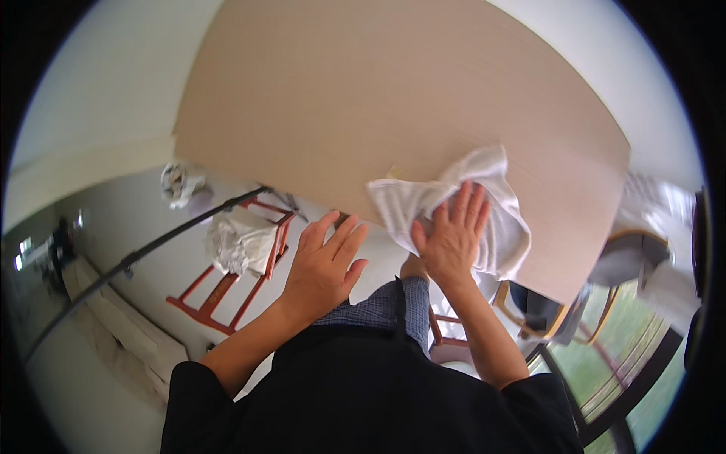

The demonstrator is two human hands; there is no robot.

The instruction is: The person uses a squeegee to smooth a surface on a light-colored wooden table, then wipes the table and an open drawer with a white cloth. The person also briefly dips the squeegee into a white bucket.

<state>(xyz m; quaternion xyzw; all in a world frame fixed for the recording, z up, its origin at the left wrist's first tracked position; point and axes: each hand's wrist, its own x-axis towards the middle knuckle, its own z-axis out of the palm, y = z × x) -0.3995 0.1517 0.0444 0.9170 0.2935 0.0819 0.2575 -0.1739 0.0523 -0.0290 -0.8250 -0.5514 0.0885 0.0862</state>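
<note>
A white cloth [502,227] lies crumpled and partly spread on the light brown tabletop [363,102], near its front edge. My right hand [456,232] rests flat on the cloth, palm down with the fingers stretched out; it presses on the cloth and does not grip it. One corner of the cloth hangs at the table's edge. To the left, my left hand [329,255] is held in front of the table's edge with its fingers apart and nothing in it. A small yellowish thing, too blurred to name, shows beside the cloth's upper left edge.
A reddish wooden chair [210,306] bearing a crumpled pale plastic bag [241,241] stands left of me. A dark pole [147,249] slants past it. More chairs with dark seats [635,255] stand at the table's right end. A pale sofa [125,323] is farther left.
</note>
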